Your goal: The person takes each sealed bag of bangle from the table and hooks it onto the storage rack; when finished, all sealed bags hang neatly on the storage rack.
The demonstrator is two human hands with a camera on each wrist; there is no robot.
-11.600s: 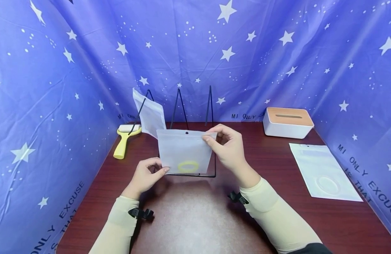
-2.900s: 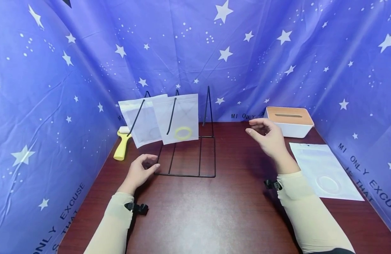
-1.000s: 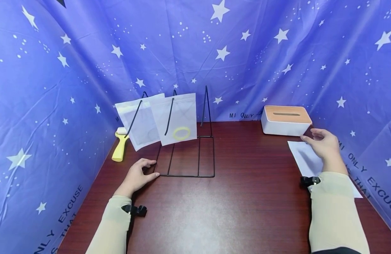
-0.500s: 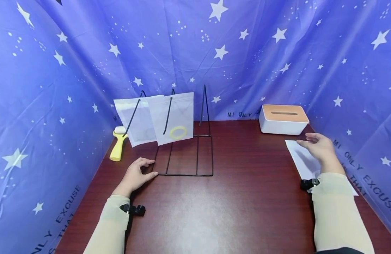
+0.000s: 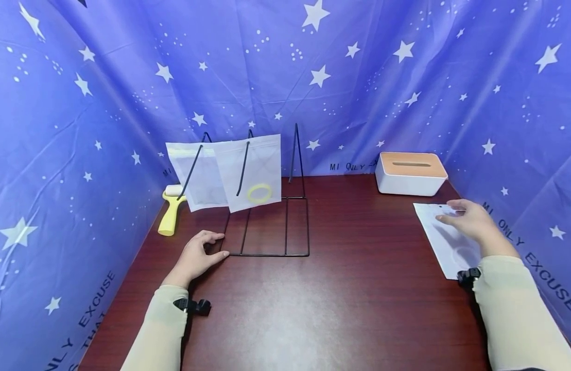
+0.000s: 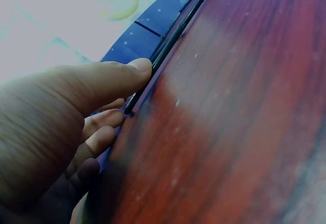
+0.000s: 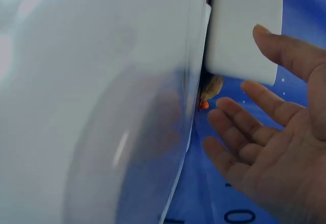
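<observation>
At the front left corner of the black wire rack (image 5: pixel 266 255), my left hand (image 5: pixel 194 260) holds the frame, thumb on the front bar and fingertips by the side bar. A white zip bag (image 5: pixel 206 180) hangs on the rack's left hook. From the middle hook hangs another zip bag (image 5: pixel 266 159) with a yellow ring (image 5: pixel 259 185) showing through. Over at the right, my right hand (image 5: pixel 475 224) hovers by the top of a flat zip bag (image 5: pixel 438 237) with a faint round outline. In the right wrist view its fingers spread apart from the bag (image 7: pixel 102 81), holding nothing.
A white tissue box (image 5: pixel 410 183) with a wood-coloured lid stands at the back right, just beyond the flat bag. A yellow-handled roller (image 5: pixel 169 216) lies left of the rack. Starry blue curtains (image 5: pixel 285 62) enclose the table.
The bag with the yellow ring, earlier held in both hands, now hangs on the middle hook. My right hand has moved right to the flat bag. My left hand stays at the rack's corner.
</observation>
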